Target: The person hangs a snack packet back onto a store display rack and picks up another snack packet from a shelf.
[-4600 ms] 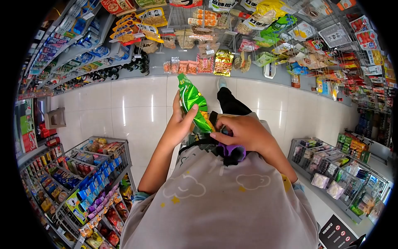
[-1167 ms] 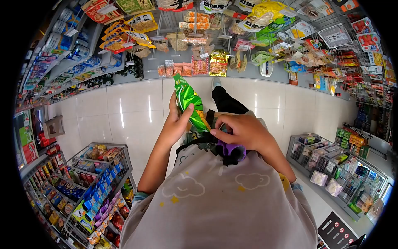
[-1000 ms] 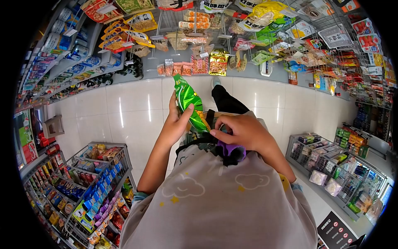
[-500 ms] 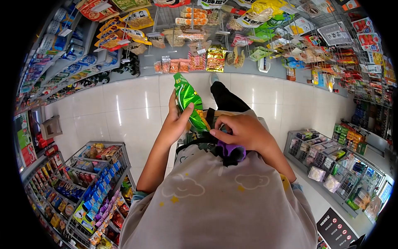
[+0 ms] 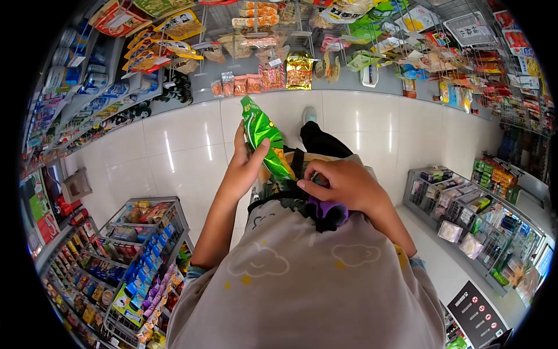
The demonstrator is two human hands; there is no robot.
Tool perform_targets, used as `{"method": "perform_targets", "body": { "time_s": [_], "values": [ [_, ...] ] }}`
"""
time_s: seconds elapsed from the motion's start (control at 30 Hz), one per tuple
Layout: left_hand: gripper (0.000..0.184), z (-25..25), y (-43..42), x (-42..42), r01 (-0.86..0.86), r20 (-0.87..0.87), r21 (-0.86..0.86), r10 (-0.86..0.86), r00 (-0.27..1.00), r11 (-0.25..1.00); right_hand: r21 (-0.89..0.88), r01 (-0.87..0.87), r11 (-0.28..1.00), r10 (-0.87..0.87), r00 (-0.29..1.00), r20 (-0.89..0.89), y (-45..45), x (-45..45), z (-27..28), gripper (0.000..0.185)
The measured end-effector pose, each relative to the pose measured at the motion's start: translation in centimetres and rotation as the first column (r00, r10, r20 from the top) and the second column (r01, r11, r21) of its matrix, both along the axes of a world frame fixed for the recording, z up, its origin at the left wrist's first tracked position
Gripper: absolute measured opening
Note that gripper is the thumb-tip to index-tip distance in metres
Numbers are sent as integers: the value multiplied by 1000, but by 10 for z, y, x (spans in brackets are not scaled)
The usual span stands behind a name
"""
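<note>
A shiny green snack bag (image 5: 263, 132) with a yellow-orange lower part is tilted in front of my body. My left hand (image 5: 247, 163) is closed around its left side, thumb lying across the front. At the bag's lower corner, my right hand (image 5: 334, 183) has its fingers curled and the thumb against the corner; the fingertips are partly hidden. Just below the right hand a purple and black soft item (image 5: 328, 214) sits at my waist, its kind unclear. Under the hands a dark strap and patterned cloth partly show.
Ahead runs a grey shelf (image 5: 203, 99) with snack packets, including a gold packet (image 5: 299, 71). Drink cans (image 5: 96, 81) line the left. Wire racks of packaged goods stand at lower left (image 5: 139, 256) and right (image 5: 465, 215). A black sign (image 5: 478, 314) is at lower right.
The view has shifted slightly forward, and a shoe shows more fully on the floor ahead. Both hands keep nearly the same hold on the snack bag.
</note>
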State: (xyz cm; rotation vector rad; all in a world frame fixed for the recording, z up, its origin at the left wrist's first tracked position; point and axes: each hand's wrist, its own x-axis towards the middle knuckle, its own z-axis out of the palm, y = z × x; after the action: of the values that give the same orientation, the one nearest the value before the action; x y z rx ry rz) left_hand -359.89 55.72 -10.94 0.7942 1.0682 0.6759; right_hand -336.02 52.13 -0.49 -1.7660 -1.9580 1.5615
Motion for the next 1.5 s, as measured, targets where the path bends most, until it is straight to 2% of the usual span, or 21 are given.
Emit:
{"method": "perform_targets", "body": {
  "time_s": [0.1, 0.17, 0.37, 0.5, 0.57, 0.6, 0.67, 0.7, 1.07, 1.5],
  "values": [
    [82, 6, 2, 10, 3, -15, -12, -3, 1000, 1000, -25, 19, 1000, -19, 1000, 1, -4, 10, 0, 37],
    [82, 6, 3, 16, 28, -128, 27, -24, 991, 999, -84, 34, 996, -34, 999, 2, -5, 17, 1, 36],
    [83, 11, -1, 44, 8, -167, 22, -4, 986, 1000, -15, 33, 999, -33, 999, -25, -11, 45, -1, 38],
    [77, 27, -7, 75, -55, -164, -26, 50, 985, 998, -52, 28, 998, -29, 1000, -13, -10, 69, 0, 40],
    [63, 28, -12, 90, -125, -86, -186, 111, 990, 975, -32, 29, 999, -31, 998, -49, -13, 84, -2, 42],
    [63, 29, -16, 98, -120, -91, -186, 105, 990, 975, -33, 35, 999, -37, 998, -53, -16, 91, -4, 42],
    [50, 32, -21, 114, -141, 74, -266, 166, 983, 953, 30, 6, 1000, -4, 999, -53, -19, 103, -7, 45],
    [45, 33, -24, 121, -132, 87, -264, 160, 983, 956, 29, 10, 1000, -8, 998, -59, -21, 108, -8, 45],
    [45, 36, -28, 153, -143, 42, -254, 159, 986, 957, 77, 47, 996, -43, 997, -58, -37, 139, -14, 44],
    [46, 32, -31, 136, -199, 28, -223, 211, 977, 954, 90, 22, 996, -15, 997, -82, -30, 130, -14, 42]
  ]
}}
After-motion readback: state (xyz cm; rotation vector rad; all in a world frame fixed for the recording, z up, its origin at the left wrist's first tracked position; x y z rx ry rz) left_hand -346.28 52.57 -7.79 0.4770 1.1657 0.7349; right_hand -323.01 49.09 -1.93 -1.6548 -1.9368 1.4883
